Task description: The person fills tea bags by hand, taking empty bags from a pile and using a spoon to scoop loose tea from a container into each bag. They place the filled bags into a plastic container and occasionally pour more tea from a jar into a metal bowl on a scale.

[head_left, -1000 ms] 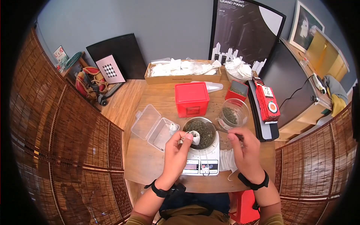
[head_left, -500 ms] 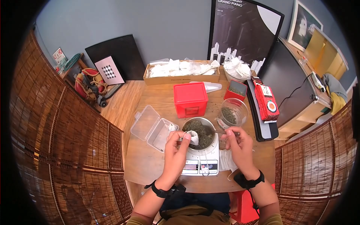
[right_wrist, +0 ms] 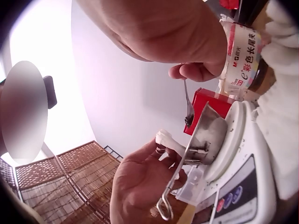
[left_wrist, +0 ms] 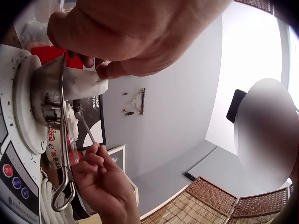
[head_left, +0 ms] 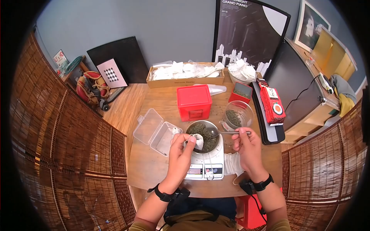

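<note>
My left hand (head_left: 180,154) pinches a small white drawstring bag (head_left: 199,144) by its upper edge, over the near left side of a metal bowl (right_wrist: 205,128). Dark green dried leaves (head_left: 210,144) fill much of that bowl. It sits on a white digital scale (head_left: 217,163), with its wire handle (left_wrist: 64,186) jutting toward me. Between thumb and fingers my right hand (head_left: 249,152) holds the end of a thin metal spoon (head_left: 228,133). The spoon's tip, bearing some dark leaves, shows above the bowl's rim in the right wrist view.
Left of the scale lies an open clear plastic box (head_left: 160,144) with white bags inside. A red lidded box (head_left: 194,102) stands behind the bowl, a clear tub (head_left: 246,111) of leaves to its right. White bags (head_left: 232,163) lie beside the scale. A carton (head_left: 185,81) stands farther back.
My right hand, at first right of the bowl, has shifted slightly and now holds the spoon level, its handle plainly visible. The left hand keeps the bag in nearly the same place.
</note>
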`<state>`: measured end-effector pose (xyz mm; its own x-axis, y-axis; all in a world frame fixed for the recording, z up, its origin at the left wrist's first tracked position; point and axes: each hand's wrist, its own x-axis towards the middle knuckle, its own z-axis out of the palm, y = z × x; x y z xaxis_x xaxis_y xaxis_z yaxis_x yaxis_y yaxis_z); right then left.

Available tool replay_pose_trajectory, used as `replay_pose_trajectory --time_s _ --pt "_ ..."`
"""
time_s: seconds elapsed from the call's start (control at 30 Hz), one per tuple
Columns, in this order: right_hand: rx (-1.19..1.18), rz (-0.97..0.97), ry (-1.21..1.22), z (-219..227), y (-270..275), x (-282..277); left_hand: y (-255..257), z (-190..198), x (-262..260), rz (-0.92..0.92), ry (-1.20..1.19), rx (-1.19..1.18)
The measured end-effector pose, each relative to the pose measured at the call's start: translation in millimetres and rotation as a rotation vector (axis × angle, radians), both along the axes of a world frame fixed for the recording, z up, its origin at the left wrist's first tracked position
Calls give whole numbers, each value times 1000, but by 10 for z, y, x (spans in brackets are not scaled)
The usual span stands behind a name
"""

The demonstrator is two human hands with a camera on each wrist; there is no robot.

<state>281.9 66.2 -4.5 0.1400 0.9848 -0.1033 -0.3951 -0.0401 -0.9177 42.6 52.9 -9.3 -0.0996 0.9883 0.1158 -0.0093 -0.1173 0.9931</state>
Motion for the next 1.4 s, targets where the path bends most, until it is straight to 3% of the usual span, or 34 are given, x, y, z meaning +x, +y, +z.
replay_pose_trajectory --time_s 0.33,0.5,1.13,1.23,1.3,1.4 --pt "72 65 15 407 -76 -71 24 24 18 -33 -24 -26" --pt "166 85 -179 513 -125 -150 29 17 4 -39 -35 -38" --pt "506 102 -546 541 -330 -208 23 1 14 -37 -44 -36" --pt "471 109 -515 522 -325 -189 12 60 23 10 64 -42" --pt "521 145 -589 495 -305 -152 4 122 13 34 263 61" --pt "507 107 -559 462 -330 -139 8 115 11 73 292 97"
